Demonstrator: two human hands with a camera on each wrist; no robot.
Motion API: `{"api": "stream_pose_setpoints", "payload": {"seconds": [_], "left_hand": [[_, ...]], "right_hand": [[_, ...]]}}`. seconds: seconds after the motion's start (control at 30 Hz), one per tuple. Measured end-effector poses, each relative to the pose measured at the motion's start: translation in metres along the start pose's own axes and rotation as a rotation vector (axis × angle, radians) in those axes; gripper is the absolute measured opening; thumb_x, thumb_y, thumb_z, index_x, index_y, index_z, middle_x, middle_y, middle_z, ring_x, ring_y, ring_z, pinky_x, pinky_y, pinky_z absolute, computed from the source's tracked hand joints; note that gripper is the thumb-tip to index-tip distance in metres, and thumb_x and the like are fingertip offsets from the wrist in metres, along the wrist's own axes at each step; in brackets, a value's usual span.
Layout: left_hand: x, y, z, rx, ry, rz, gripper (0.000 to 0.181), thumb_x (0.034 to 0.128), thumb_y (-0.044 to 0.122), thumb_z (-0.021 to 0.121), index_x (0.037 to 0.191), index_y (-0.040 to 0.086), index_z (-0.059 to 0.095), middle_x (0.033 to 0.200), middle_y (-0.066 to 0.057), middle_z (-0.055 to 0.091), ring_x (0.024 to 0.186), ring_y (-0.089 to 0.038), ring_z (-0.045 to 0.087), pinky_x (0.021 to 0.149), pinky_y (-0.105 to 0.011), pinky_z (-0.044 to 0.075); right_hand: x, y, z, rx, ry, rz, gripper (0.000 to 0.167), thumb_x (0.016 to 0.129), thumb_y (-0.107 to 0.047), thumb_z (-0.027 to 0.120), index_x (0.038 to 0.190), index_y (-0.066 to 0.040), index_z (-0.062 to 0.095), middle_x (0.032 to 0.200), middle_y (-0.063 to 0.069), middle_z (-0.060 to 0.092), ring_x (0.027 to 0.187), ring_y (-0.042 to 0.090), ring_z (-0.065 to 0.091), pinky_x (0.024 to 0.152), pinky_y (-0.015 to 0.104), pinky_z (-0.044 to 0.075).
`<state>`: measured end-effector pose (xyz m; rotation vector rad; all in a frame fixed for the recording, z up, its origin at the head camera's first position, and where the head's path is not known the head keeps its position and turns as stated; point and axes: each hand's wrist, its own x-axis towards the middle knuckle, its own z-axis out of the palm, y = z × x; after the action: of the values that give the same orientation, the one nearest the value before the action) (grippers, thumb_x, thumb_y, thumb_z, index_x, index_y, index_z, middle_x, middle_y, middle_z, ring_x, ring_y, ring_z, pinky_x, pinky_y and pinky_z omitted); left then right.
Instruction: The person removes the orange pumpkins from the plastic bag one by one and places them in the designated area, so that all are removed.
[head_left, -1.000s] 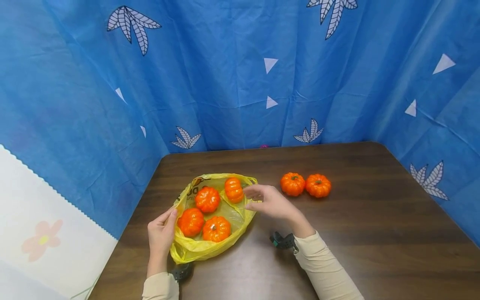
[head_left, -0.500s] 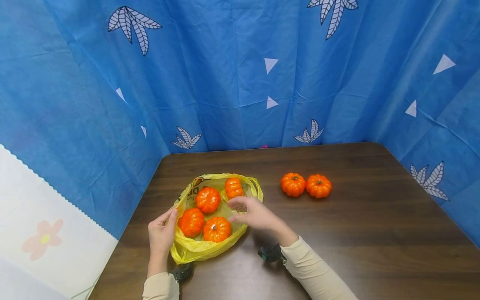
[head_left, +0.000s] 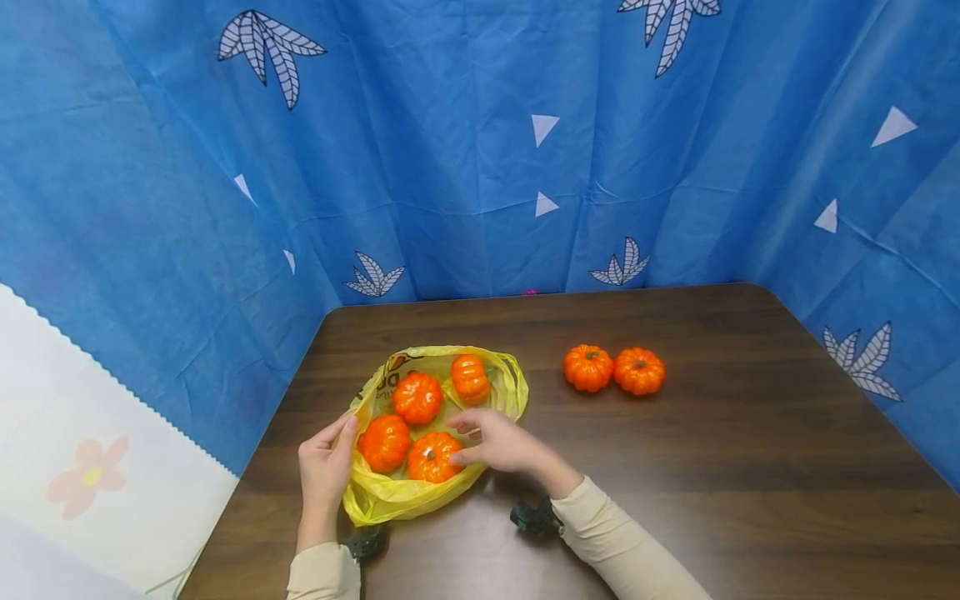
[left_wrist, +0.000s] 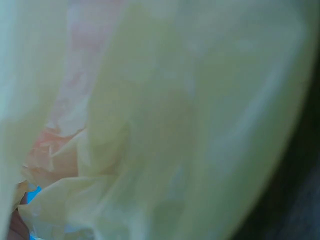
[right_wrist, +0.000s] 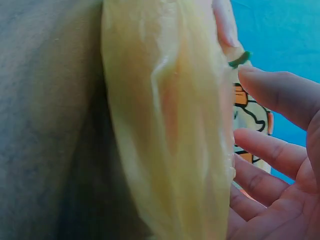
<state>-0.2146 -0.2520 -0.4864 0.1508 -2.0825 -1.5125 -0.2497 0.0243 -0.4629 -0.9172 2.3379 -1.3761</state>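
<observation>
A yellow plastic bag (head_left: pixel 397 500) lies with its mouth spread wide on the table, several small orange pumpkins inside. My left hand (head_left: pixel 325 467) pinches the bag's left rim between thumb and fingers; yellow film (left_wrist: pixel 155 110) fills most of the left wrist view. Over the bag's right side reaches my right hand (head_left: pixel 498 442), its fingers spread beside the front pumpkin (head_left: pixel 431 457). In the right wrist view, the thumb of my right hand (right_wrist: pixel 285 165) is near a green stem (right_wrist: pixel 241 60), while the bag's wall hides most of the pumpkin.
Two more pumpkins, a left one (head_left: pixel 587 368) and a right one (head_left: pixel 639 372), sit side by side on the brown table (head_left: pixel 750 450), right of the bag. Blue curtain (head_left: pixel 480 150) hangs behind. White floral cloth (head_left: pixel 90 483) is at the left.
My right hand has moved left and nearer to me, from beside the back-right pumpkin to the front one. The bag's right rim has spread outward. My left hand has stayed at the rim.
</observation>
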Motion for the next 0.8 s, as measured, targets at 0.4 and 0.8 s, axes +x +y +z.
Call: {"api": "stream_pose_setpoints", "payload": {"seconds": [0.4,0.8], "left_hand": [[0.0,0.001,0.001,0.008,0.003,-0.014,0.025,0.0953,0.01,0.068,0.112,-0.009,0.072,0.114,-0.026,0.068,0.092,0.017,0.062,0.077,-0.005,0.051],[0.0,0.002,0.001,-0.005,-0.008,0.008,0.022,0.0939,0.004,0.068,0.111,-0.009,0.072,0.115,-0.025,0.068,0.094,0.022,0.057,0.08,-0.004,0.049]], "right_hand": [[0.002,0.01,0.009,-0.074,-0.022,-0.014,0.056,0.084,-0.017,0.08,0.134,0.0,0.061,0.132,0.012,0.066,0.115,0.029,0.065,0.101,0.039,0.053],[0.002,0.016,0.012,-0.035,-0.063,-0.022,0.061,0.084,-0.016,0.08,0.138,0.001,0.056,0.133,0.014,0.065,0.113,0.027,0.066,0.096,0.033,0.056]]}}
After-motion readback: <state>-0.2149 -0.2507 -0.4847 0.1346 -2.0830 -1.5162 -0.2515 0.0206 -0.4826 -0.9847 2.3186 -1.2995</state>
